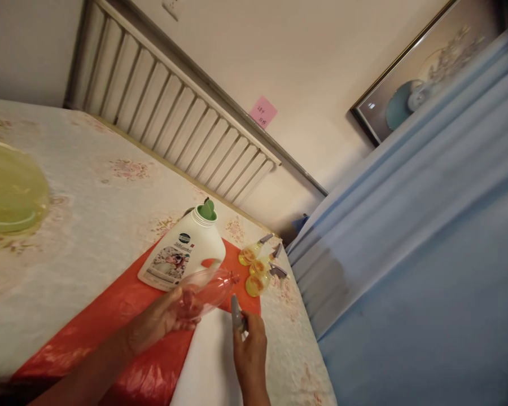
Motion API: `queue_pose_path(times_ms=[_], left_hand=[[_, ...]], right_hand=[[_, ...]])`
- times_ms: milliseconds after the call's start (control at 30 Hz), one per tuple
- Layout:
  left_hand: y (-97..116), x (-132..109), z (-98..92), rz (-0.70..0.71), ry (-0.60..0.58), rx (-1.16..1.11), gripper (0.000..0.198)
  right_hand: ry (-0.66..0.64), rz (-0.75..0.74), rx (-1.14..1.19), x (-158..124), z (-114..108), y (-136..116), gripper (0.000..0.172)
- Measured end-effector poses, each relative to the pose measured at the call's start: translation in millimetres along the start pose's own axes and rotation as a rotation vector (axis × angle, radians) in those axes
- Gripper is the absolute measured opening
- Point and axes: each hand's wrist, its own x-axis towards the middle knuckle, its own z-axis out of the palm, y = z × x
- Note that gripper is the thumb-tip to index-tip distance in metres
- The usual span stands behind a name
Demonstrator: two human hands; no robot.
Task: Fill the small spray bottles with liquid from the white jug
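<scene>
My left hand is wrapped round a clear, see-through bottle, tilted with its narrow neck toward the right. Just right of that neck, my right hand grips a grey spray head, which is apart from the bottle. Behind the clear bottle stands a large white jug with a green open mouth and a printed label. Several small spray bottles with yellow liquid and grey heads stand together to the right of the jug.
A red plastic sheet and a white sheet lie on the flowered tablecloth. A yellow-green translucent basin is at the far left. Behind are a radiator and a wall; a blue curtain hangs at right.
</scene>
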Motion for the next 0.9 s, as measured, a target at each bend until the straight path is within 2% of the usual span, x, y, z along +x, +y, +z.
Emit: queue_pose_path(times_ms=[167,367,467,600,733,800,900], left_hand=[[-2,-1,-1.9,0.022,0.014,-0.035,0.032],[-2,-2,0.4,0.050,0.002,-0.072,0.032],[-3,-3,0.2,0.061,-0.012,-0.084,0.029],[-3,-4,-0.8,0.048,-0.031,-0.104,0.029],[-1,-7,1.1,0.009,-0.049,-0.105,0.040],[1,-8,3.0,0.015,-0.037,-0.109,0.044],[2,-8,5.5,0.033,0.008,-0.124,0.047]], right_hand=[[-0.099,-0.070,-0.072,-18,16,-1,0.032],[-0.182,0.005,-0.021,-29,25,0,0.035],[-0.216,0.063,0.030,-25,21,-3,0.027],[-0.188,0.126,0.154,-5,15,-12,0.018],[-0.191,0.185,0.357,29,16,-22,0.017],[-0.201,0.200,0.506,50,20,-27,0.018],[-0.138,0.206,0.646,79,28,-39,0.029]])
